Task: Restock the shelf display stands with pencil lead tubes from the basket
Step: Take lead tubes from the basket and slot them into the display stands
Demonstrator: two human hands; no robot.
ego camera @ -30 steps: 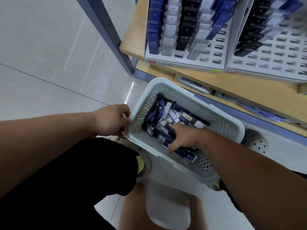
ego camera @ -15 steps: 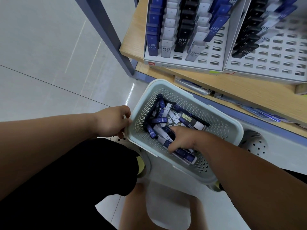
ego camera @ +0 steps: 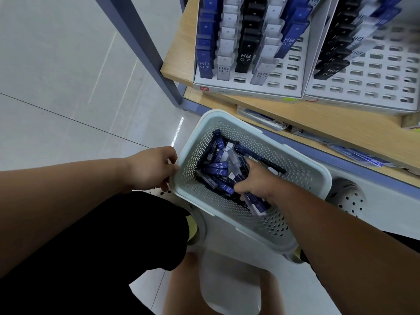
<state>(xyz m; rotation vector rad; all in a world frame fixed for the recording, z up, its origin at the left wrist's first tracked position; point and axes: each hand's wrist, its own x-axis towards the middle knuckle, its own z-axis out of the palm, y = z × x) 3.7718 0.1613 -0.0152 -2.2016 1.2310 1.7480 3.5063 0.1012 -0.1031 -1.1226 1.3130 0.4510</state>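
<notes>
A pale perforated basket (ego camera: 295, 169) sits on a stool between my knees, holding several blue, black and clear pencil lead tubes (ego camera: 218, 169). My left hand (ego camera: 152, 169) grips the basket's left rim. Reaching down inside the basket, my right hand (ego camera: 256, 180) curls its fingers into the pile around some tubes; the tubes under the palm are partly hidden. On the wooden shelf above stand two white slotted display stands: the left stand (ego camera: 247, 87) has rows of HB 0.7 tubes, and the right stand (ego camera: 368, 87) has many bare slots.
The wooden shelf (ego camera: 318, 123) juts out just above the basket. A blue-grey upright post (ego camera: 141, 46) stands at the shelf's left corner. Flat packets (ego camera: 354, 153) lie on a lower shelf. Under the basket is a white stool (ego camera: 231, 280), and pale tiled floor lies to the left.
My right hand has shifted slightly up and left in the pile, stirring the tubes. The left hand keeps its hold on the rim. The view has dipped a little.
</notes>
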